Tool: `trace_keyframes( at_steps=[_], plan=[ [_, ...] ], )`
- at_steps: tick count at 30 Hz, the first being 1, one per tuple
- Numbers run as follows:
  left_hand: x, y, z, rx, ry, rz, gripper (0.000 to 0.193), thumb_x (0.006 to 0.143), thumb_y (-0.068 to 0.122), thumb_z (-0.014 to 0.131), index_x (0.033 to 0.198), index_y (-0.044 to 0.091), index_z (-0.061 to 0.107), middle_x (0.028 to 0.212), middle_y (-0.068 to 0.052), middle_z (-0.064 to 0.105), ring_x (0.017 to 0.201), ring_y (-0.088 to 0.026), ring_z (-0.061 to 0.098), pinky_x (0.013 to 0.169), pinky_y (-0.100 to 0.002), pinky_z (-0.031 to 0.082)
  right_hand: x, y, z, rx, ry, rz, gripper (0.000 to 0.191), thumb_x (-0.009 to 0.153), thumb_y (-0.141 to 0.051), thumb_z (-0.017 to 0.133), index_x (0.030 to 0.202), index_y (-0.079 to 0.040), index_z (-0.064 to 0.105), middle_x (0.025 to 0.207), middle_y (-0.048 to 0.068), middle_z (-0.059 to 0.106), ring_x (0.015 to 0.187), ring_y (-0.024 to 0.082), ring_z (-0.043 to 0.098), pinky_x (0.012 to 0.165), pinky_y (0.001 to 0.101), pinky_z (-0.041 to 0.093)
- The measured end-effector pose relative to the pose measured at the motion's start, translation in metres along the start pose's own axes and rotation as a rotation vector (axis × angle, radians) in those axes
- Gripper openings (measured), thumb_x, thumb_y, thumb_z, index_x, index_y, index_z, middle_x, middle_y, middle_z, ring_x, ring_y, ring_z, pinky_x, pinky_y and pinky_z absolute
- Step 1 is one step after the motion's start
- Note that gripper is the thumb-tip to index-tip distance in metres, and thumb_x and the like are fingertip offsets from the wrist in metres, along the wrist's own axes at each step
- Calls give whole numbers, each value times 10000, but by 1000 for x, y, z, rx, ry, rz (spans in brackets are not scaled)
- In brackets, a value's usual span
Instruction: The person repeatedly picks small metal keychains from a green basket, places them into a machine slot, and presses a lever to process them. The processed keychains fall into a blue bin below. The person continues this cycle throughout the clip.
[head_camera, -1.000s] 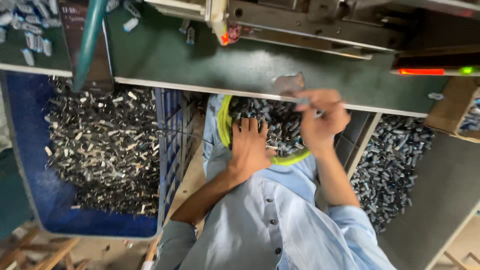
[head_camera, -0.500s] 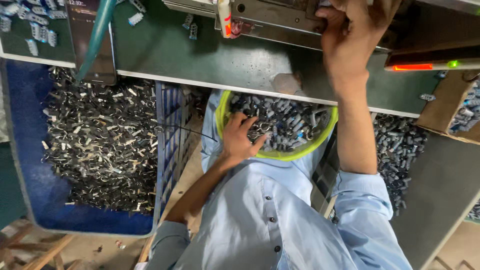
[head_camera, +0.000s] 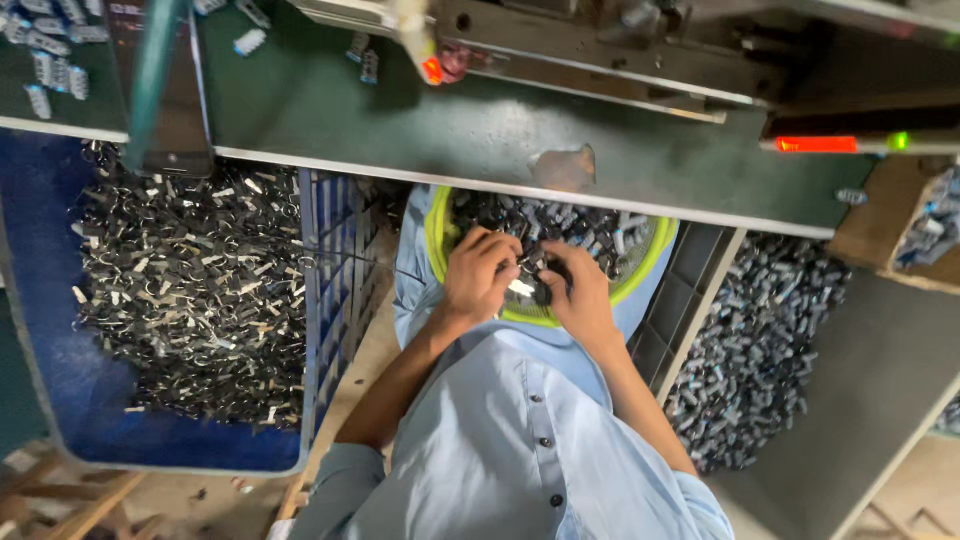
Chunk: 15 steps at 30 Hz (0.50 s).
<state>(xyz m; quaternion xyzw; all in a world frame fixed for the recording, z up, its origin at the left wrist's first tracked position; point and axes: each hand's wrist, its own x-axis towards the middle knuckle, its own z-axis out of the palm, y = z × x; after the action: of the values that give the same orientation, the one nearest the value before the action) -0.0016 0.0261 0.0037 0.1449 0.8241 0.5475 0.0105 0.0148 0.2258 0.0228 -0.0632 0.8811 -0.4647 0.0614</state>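
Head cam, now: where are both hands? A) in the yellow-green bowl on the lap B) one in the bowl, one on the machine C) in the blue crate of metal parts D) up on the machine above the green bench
A: the left hand and right hand meet over the small dark parts inside the yellow-green bowl on the lap, apart from the blue crate.

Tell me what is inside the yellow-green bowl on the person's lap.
The yellow-green bowl holds a heap of small dark metal parts. The left hand and right hand both dig into it, covering the parts nearest the body. The bowl's bottom is hidden.
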Motion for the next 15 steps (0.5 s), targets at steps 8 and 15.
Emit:
trace_keyframes(
  at_steps=[8, 15],
  plan=[
    [-5, -8, -1, -225, 233, 17, 103, 884, 82, 646, 901, 31, 558, 1085, -137, 673, 992, -330, 635, 906, -416, 506, 3, -7, -4, 293, -34, -23, 676, 693, -173, 885, 1261, 22, 574, 1181, 171, 660, 987, 295, 693, 892, 368, 553],
    [-2, -8, 4, -138, 250, -4, 132, 885, 91, 712, 901, 25, 599, 1080, -143, 670, 985, -345, 638, 880, -422, 505, 26, -14, 2, 176, 66, -30, 438, 780, -103, 841, 1179, -30, 677, 1160, 144, 684, 1011, 308, 710, 878, 366, 572]
  ],
)
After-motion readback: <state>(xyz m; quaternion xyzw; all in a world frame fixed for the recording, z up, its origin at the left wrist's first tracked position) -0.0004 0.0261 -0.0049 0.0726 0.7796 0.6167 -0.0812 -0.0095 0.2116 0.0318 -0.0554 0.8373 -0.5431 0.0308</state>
